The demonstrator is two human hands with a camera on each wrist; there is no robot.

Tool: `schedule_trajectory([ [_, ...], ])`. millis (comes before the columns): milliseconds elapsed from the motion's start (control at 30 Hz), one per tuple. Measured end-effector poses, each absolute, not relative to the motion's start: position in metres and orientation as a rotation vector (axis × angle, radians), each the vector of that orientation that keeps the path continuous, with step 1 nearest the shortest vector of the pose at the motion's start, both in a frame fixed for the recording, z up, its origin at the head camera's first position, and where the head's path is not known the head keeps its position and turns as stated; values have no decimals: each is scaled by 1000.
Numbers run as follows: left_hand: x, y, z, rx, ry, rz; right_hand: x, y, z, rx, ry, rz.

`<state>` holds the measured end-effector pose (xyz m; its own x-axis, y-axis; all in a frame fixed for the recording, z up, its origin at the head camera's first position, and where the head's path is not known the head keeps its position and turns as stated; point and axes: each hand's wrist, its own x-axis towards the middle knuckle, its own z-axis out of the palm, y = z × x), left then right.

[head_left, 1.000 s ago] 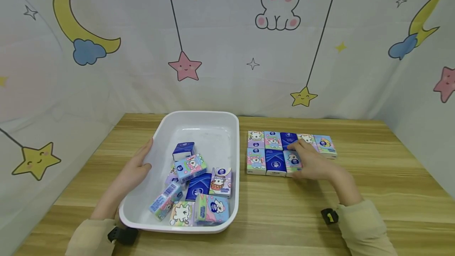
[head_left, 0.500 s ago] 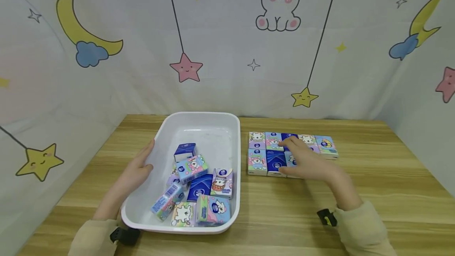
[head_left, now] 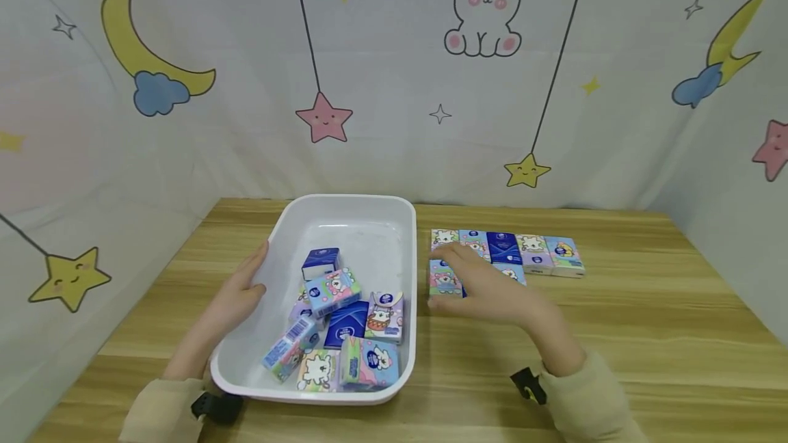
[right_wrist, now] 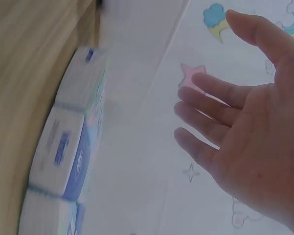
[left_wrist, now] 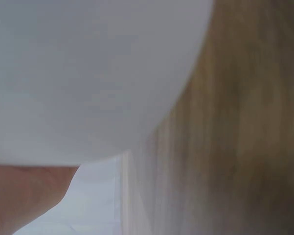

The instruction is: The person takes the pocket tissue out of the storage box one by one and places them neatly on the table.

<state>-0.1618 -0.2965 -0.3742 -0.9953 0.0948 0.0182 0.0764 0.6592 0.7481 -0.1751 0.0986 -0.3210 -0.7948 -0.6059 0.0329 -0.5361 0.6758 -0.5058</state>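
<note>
I see my left hand holding the white tub's left rim while my right hand hovers flat over the tissue packs right of that tub

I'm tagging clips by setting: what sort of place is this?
Probably a staged indoor tabletop booth, not a lived-in room: a wooden table closed in on three sides by a cartoon backdrop curtain, with only a white plastic bin and pocket tissue packs on it.
</note>
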Motion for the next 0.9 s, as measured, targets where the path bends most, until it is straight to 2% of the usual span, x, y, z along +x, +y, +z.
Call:
schedule_trajectory([
  [333, -163, -296, -374, 154, 2838, 1283, -168, 64, -328, -1042, 2756, -675],
  [900, -161, -296, -373, 126, 2827, 1280, -160, 14, -337, -1087, 2825, -173],
])
